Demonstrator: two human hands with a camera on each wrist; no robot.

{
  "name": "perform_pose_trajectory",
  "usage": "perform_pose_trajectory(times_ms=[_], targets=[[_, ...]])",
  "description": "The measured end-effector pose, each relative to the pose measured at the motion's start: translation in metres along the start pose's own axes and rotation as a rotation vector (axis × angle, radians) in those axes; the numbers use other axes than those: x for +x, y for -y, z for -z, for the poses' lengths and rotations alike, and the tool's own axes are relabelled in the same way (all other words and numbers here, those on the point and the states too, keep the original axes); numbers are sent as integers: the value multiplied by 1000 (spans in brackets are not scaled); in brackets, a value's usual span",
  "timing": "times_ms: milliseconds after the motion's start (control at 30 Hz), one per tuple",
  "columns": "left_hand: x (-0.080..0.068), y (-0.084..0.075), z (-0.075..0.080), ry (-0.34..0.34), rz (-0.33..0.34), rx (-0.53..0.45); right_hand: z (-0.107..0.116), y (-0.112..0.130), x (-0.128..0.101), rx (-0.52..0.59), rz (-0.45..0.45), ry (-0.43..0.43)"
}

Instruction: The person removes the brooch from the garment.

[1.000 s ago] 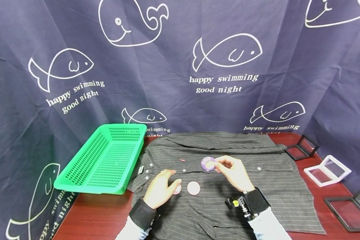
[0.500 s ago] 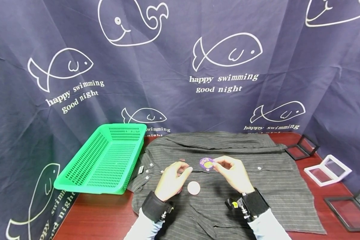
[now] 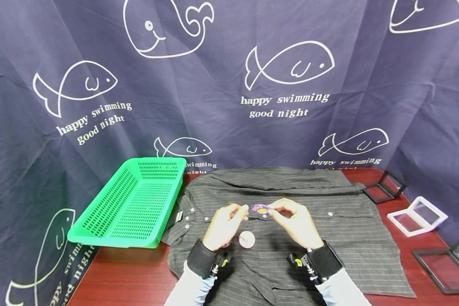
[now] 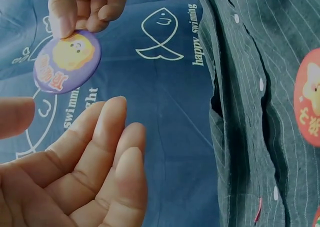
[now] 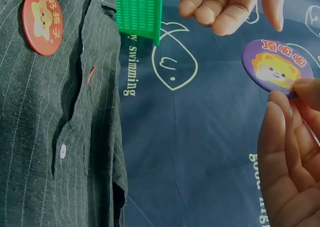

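**Purple pin badge pinched in the right hand, left hand open just beside it**

Right hand (image 3: 296, 221): raised above the shirt front, thumb and forefinger pinching the purple badge (image 3: 261, 209) by its right edge; the other fingers loosely curled behind; black wrist strap with camera mount below it. In the right wrist view the badge (image 5: 276, 65) shows a yellow cartoon animal and red lettering, its face turned toward the camera, held at the fingertips (image 5: 306, 87).

Left hand (image 3: 225, 224): fingers relaxed and slightly bent, holding nothing; its fingertips lie just left of the badge, apart from it by a narrow gap; in the left wrist view the open fingers (image 4: 107, 147) sit below the badge (image 4: 67, 61), palm toward it. The badge lies between the two hands, to the left of the right hand's pinch, so the left hand is the nearer free hand; being round, the badge has no long axis, and its disc is tilted edge-on in the head view.

Beneath the hands: a red-and-white badge (image 3: 247, 239) lying on the shirt, just right of the left wrist; a second badge mostly hidden under the left hand.

Underneath: grey striped shirt (image 3: 348, 229), spread flat, buttons showing, on a dark red table (image 3: 122, 276).

Farther left: green plastic basket (image 3: 99, 236). Farther right: black and white display frames (image 3: 418, 219). Behind: navy fish-print cloth (image 3: 229, 85).
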State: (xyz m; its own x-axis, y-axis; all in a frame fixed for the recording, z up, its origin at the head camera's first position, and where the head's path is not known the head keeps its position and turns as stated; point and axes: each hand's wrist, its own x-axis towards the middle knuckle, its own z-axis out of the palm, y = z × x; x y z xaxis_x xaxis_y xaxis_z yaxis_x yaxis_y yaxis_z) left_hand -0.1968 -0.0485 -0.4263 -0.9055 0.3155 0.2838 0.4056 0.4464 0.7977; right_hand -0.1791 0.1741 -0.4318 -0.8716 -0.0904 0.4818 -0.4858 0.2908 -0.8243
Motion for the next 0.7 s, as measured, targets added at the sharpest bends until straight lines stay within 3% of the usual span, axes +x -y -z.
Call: perform_pose_trajectory(times_ms=[167, 433, 700], targets=[[-1, 2, -2, 13, 27, -5, -3, 3, -1, 16, 73, 19], [-1, 4, 0, 45, 30, -25, -7, 4, -3, -84, 181, 40], [-1, 3, 2, 84, 60, -80, -10, 3, -2, -99, 255, 67]])
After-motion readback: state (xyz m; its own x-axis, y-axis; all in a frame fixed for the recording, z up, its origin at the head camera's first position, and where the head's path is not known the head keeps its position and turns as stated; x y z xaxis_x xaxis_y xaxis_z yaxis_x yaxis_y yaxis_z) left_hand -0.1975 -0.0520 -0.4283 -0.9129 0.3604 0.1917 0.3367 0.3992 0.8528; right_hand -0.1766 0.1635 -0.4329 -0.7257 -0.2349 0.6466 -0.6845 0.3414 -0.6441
